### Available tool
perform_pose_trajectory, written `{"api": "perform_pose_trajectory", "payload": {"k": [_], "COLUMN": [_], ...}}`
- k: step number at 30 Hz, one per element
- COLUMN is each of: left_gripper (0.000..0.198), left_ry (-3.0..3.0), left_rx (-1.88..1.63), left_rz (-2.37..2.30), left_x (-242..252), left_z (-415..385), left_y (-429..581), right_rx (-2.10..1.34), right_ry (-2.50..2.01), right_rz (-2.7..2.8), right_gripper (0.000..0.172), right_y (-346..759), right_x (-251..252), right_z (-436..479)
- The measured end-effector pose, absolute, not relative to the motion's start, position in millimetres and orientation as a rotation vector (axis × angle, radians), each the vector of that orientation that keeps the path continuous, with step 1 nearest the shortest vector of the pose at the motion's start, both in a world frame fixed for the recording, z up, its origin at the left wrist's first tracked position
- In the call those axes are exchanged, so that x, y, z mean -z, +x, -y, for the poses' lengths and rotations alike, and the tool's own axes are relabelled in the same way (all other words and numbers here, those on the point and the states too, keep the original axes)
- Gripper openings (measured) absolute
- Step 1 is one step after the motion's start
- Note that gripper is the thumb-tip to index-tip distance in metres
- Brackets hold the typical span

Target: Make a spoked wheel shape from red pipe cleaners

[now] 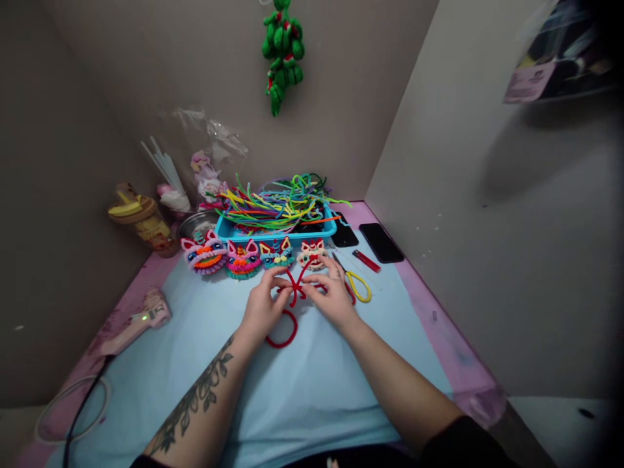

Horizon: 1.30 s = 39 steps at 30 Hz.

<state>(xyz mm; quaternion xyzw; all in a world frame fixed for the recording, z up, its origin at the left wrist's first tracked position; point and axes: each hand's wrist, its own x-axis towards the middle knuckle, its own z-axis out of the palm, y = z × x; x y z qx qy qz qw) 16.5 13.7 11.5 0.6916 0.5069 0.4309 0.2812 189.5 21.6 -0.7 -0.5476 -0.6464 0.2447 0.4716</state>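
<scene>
Both my hands hold red pipe cleaners [296,286] that cross each other just above the blue cloth. My left hand [266,299] pinches them from the left with thumb and fingertips. From the right, my right hand [332,290] grips the red stems between thumb and fingers, with one end rising near its index finger. A red pipe-cleaner ring [288,342] lies below my left hand, partly hidden by it. Just beyond my hands stands a row of fuzzy animal heads: a lilac one [205,253], a pink one [244,261], a teal one [276,255] and a cream one [312,250].
A blue tray [273,238] overflows with coloured pipe cleaners [277,205]. Yellow-handled scissors [359,286], a red lighter [366,260] and two phones, one a black phone [381,242], lie right. At left are a pink glue gun [146,315] with its cord and a lidded cup [146,224].
</scene>
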Motion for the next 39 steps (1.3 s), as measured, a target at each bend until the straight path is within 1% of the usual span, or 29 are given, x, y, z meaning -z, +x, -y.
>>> {"api": "perform_pose_trajectory", "payload": {"k": [4,8,11,14,17,23,26,29,31,33,36,39], "left_gripper": [0.035,0.032,0.034,0.043,0.046,0.024,0.011,0.01,0.014,0.018,0.013,0.014], "left_ry": [2.125,2.324,2.296,2.177,2.05,1.807,1.947,2.19,2.283,2.329,2.364,2.391], "left_rx": [-1.185,-1.249,-1.276,-1.215,-1.157,-1.3,-1.367,-1.275,-1.217,-1.179,-1.149,-1.117], "left_rz": [-1.312,-1.27,-1.334,-1.375,-1.364,-1.671,-1.624,-1.409,-1.343,-1.331,-1.332,-1.333], "left_x": [-5,-3,-4,-2,2,-4,-10,-11,-8,-6,-4,-6], "left_z": [-14,-15,-17,-20,-23,-21,-15,-9,-8,-8,-11,-13], "left_y": [17,17,14,13,12,9,12,20,24,27,26,23], "right_rx": [-0.863,-1.058,-1.211,-1.307,-1.325,-1.29,-1.225,-1.189,-1.204,-1.231,-1.264,-1.265], "right_ry": [-1.357,-1.256,-1.191,-1.138,-1.107,-1.104,-1.122,-1.142,-1.134,-1.116,-1.101,-1.114], "right_rz": [1.51,1.366,1.174,1.024,1.002,1.042,1.009,0.974,0.96,0.953,0.986,1.045], "right_gripper": [0.014,0.016,0.022,0.027,0.029,0.033,0.032,0.031,0.03,0.029,0.03,0.032], "right_y": [188,185,184,186,188,188,188,188,187,185,183,183], "right_x": [8,9,3,-3,-6,-5,-2,0,0,0,0,1], "right_z": [-26,-26,-25,-25,-24,-24,-26,-28,-27,-26,-24,-24]}}
